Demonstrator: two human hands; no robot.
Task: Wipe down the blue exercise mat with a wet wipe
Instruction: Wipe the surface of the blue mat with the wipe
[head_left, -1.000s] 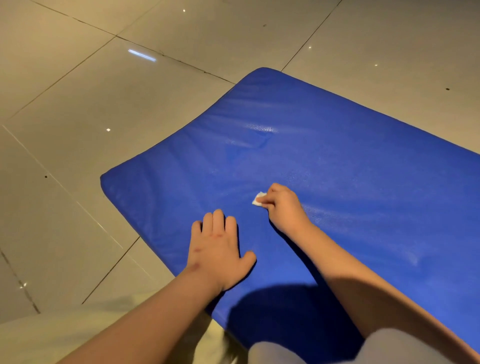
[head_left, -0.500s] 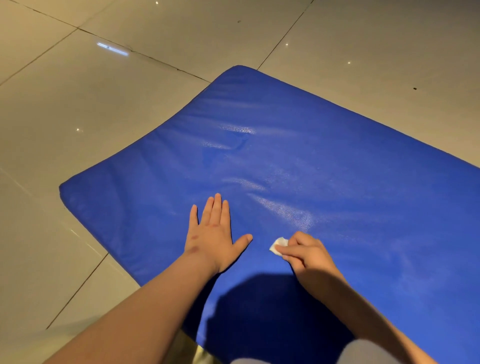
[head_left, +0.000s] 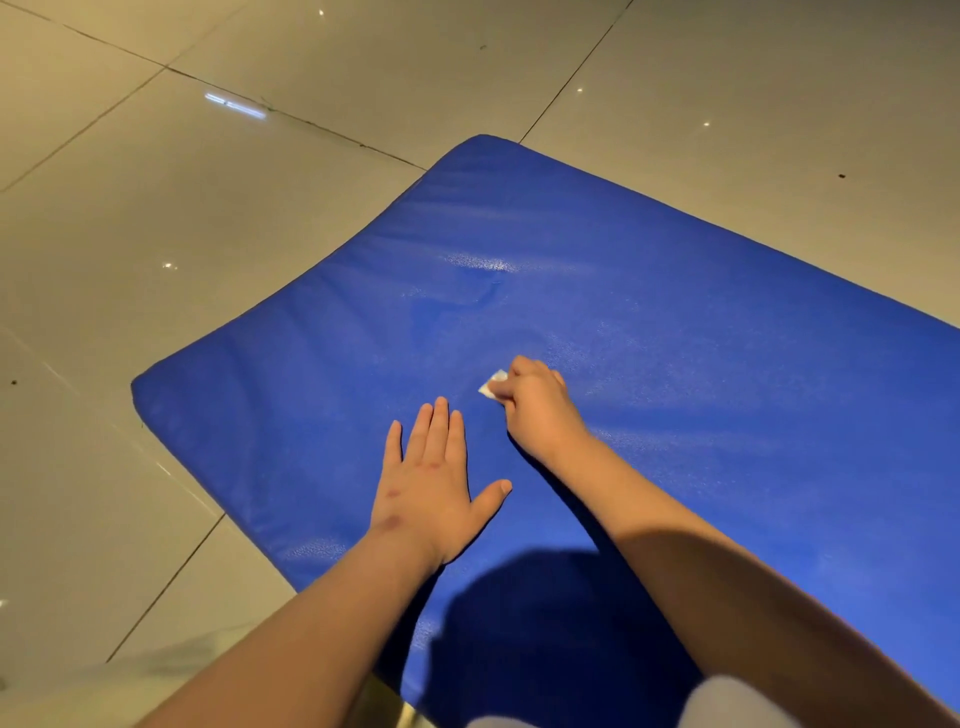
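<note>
Compared with half a second ago, the right hand (head_left: 537, 410) has moved away from the person across the blue mat (head_left: 701, 338). Then it was close to the body, on the right of the left thumb; now it is ahead of the left hand (head_left: 431, 483), a little beyond its fingertips and to their right. It is about where it was one second ago. The wet wipe (head_left: 491, 388) went with it. It is a small white folded piece, pinched between the curled fingers (head_left: 524, 371) and the thumb of the right hand, and it lies on the mat surface with only one corner showing on the left of the knuckles. The left hand has stayed in its place. It lies flat on the mat near the closer edge, palm down, with its fingers (head_left: 441, 426) straight and close together and the thumb spread to the right, holding nothing. The mat lies on a pale tiled floor (head_left: 208, 218), one rounded corner far and one on the left. A shiny patch with a small crease (head_left: 483, 267) shows on the mat beyond the hands. A dark shadow (head_left: 545, 623) falls on the near part of the mat between the two forearms, and at the bottom edge some grey cloth (head_left: 727, 706) is visible.
</note>
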